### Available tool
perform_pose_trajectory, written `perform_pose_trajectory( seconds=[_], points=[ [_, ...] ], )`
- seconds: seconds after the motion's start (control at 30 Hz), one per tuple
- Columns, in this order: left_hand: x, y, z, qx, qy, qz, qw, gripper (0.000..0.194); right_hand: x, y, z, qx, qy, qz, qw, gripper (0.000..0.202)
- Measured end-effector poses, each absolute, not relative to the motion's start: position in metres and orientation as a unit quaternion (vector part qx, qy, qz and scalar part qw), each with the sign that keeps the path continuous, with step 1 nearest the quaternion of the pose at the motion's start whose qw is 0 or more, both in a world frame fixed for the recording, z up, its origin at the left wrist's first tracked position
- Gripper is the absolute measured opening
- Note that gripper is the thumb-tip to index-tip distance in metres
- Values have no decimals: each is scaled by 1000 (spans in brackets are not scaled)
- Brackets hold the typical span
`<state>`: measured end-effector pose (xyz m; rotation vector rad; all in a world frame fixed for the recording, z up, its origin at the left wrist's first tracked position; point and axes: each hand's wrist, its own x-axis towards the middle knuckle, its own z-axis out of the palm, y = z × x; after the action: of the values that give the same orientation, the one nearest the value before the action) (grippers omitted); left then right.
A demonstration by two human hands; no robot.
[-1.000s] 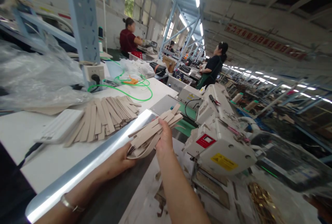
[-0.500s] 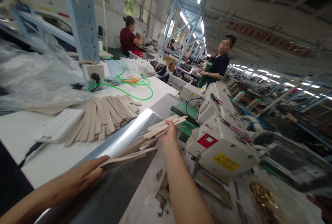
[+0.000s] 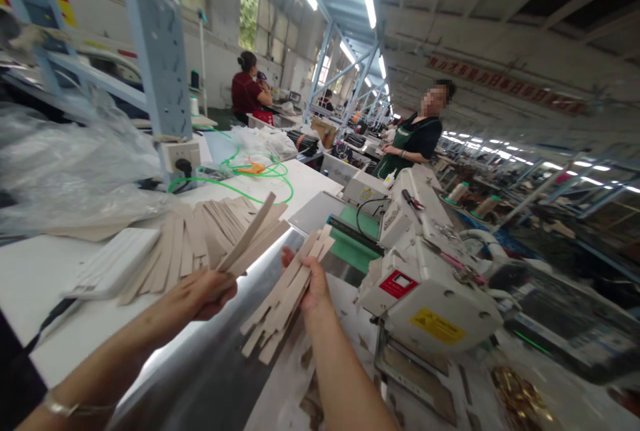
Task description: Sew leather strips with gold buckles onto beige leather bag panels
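My left hand is closed round a few flat beige strips, which point up and away over the shiny metal plate. A thicker bundle of beige strips is gripped in my right hand, thumb on top and fingertips showing on its far side. The strips in this bundle lie lengthwise with uneven ends. Behind my left hand, a fanned pile of similar strips lies on the white table, partly hidden by the held strips.
A white machine with a green belt stands right of my right hand. A white box with a cable, a green cord and clear plastic lie at left. A person in an apron stands beyond.
My left hand has lifted and moved away from me, its strips now apart from the right-hand bundle. The right hand has turned its bundle more upright and drawn it slightly closer.
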<state>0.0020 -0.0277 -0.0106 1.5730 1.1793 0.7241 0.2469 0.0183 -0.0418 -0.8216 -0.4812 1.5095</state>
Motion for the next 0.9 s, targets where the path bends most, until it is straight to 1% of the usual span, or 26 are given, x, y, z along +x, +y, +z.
perform_pose_trajectory(
  seconds=[0.07, 0.13, 0.17, 0.23, 0.3, 0.4, 0.43, 0.47, 0.53, 0.6, 0.63, 0.7, 0.8, 0.9],
  points=[
    [33, -19, -4, 628, 465, 272, 561, 49, 241, 13, -44, -348, -192, 702, 591, 40],
    [53, -11, -3, 622, 470, 238, 579, 49, 239, 11, -49, -355, -183, 723, 563, 42],
    [59, -8, -4, 631, 477, 219, 571, 49, 240, 11, -51, -358, -181, 728, 556, 42],
    [63, -2, -9, 671, 490, 179, 527, 48, 240, 10, -54, -350, -182, 733, 554, 42],
    [63, 2, -15, 716, 497, 153, 465, 42, 239, 9, -54, -331, -186, 740, 555, 42],
    [65, 3, -19, 752, 508, 151, 393, 30, 231, 5, -48, -312, -178, 745, 562, 41],
    [67, 2, -20, 757, 511, 154, 376, 31, 229, 3, -45, -314, -173, 742, 566, 40],
    [70, 1, -21, 762, 515, 157, 359, 37, 227, 1, -42, -317, -171, 736, 573, 38],
    [75, 0, -22, 775, 510, 179, 328, 56, 224, -2, -36, -319, -175, 726, 583, 36],
    [78, -2, -25, 787, 484, 229, 307, 70, 223, -4, -32, -312, -183, 718, 595, 37],
    [78, -3, -27, 789, 467, 258, 306, 72, 223, -5, -31, -309, -185, 711, 604, 39],
    [76, -5, -30, 774, 448, 303, 328, 71, 222, -6, -29, -303, -191, 688, 632, 43],
    [75, -12, -26, 743, 449, 321, 378, 71, 220, -8, -23, -295, -229, 643, 669, 45],
    [80, -22, -10, 743, 419, 351, 385, 90, 215, -12, -8, -318, -300, 585, 683, 41]
  ],
)
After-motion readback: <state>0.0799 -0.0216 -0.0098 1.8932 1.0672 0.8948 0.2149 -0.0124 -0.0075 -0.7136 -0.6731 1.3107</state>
